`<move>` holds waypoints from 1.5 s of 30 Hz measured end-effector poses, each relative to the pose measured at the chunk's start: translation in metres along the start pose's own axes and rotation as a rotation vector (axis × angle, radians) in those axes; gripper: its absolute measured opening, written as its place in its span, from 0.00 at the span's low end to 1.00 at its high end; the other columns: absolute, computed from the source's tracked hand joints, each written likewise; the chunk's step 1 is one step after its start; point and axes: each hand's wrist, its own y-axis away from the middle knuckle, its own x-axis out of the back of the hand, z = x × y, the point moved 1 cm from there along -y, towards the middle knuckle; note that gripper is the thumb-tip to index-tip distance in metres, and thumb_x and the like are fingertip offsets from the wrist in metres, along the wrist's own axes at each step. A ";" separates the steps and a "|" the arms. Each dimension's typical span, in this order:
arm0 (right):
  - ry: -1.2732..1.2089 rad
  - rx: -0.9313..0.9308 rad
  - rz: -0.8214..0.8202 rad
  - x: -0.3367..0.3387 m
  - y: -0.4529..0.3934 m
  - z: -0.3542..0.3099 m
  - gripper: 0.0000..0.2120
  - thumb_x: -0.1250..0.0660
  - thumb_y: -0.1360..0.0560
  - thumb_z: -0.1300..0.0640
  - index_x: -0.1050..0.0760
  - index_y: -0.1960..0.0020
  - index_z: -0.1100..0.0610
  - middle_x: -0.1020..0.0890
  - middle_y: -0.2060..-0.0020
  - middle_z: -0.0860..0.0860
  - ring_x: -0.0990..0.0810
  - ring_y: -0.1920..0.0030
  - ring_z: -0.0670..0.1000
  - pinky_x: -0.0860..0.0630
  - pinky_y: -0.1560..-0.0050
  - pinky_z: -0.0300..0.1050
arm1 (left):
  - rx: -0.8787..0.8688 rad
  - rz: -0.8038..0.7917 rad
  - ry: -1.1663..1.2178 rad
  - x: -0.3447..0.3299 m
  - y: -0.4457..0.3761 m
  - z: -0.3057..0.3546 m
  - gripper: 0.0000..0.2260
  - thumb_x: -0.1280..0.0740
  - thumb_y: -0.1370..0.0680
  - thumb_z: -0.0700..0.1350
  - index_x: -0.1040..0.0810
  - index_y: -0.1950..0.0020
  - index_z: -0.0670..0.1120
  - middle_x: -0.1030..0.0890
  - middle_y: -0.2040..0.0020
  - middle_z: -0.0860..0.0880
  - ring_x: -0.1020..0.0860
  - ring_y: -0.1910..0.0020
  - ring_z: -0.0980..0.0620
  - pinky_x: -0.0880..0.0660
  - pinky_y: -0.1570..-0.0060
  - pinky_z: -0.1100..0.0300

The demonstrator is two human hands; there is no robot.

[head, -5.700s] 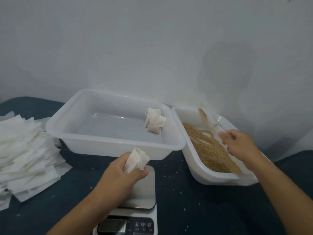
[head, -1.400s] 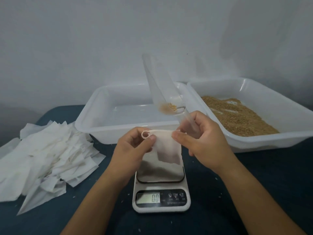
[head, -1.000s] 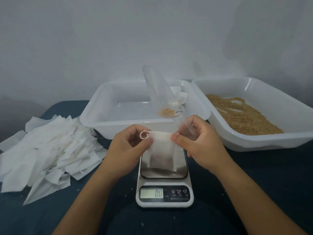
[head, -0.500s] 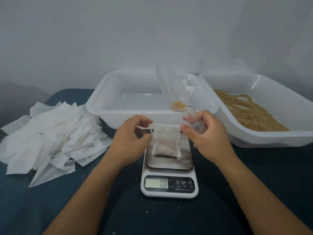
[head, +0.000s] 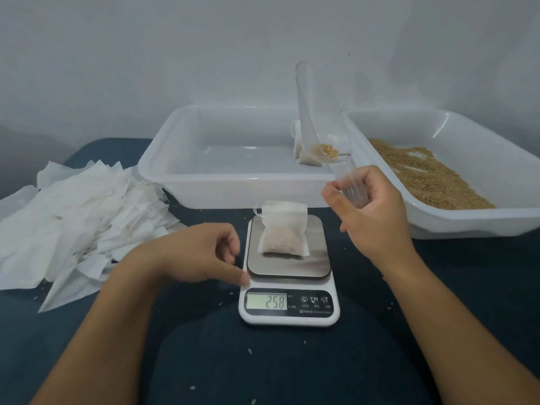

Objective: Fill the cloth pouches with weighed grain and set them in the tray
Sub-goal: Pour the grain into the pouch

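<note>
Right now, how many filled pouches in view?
2. One filled pouch lies on the scale. A second pouch sits in the left tray, back right corner, partly behind the scoop, which may hide more.

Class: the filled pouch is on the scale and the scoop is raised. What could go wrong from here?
1. The scoop, gripped by the right hand, holds leftover grain; tipping could spill it.
2. The pouch on the scale looks open-topped; it may topple.

Two white plastic trays [head: 163, 171] [head: 496, 220], one scale [head: 289, 299], one clear scoop [head: 315, 118], two hands [head: 198, 252] [head: 374, 217], one filled pouch [head: 283, 232] on the scale, filled pouches [head: 301, 147] in the left tray partly hidden, and an uncountable heap of empty pouches [head: 76, 217].
</note>
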 end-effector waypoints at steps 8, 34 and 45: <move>0.018 -0.003 -0.004 0.000 0.001 0.000 0.10 0.25 0.25 0.45 0.24 0.53 0.46 0.17 0.57 0.39 0.19 0.66 0.51 0.18 0.63 0.48 | 0.018 -0.009 -0.012 -0.004 -0.004 -0.004 0.18 0.17 0.32 0.49 0.24 0.53 0.49 0.17 0.63 0.57 0.22 0.64 0.57 0.24 0.56 0.56; -0.038 -0.026 0.060 0.014 -0.004 0.000 0.09 0.24 0.25 0.49 0.24 0.56 0.45 0.18 0.56 0.36 0.19 0.68 0.43 0.25 0.73 0.32 | 0.004 0.793 0.245 -0.034 -0.043 0.027 0.07 0.29 0.22 0.56 0.20 0.59 0.56 0.25 0.68 0.55 0.21 0.65 0.54 0.26 0.63 0.58; -0.001 -0.080 0.076 0.017 -0.007 0.002 0.08 0.24 0.26 0.49 0.24 0.56 0.45 0.19 0.56 0.33 0.19 0.66 0.41 0.26 0.74 0.29 | 0.016 0.679 0.303 -0.035 -0.048 0.026 0.07 0.28 0.24 0.55 0.17 0.60 0.56 0.24 0.72 0.59 0.21 0.65 0.56 0.22 0.59 0.57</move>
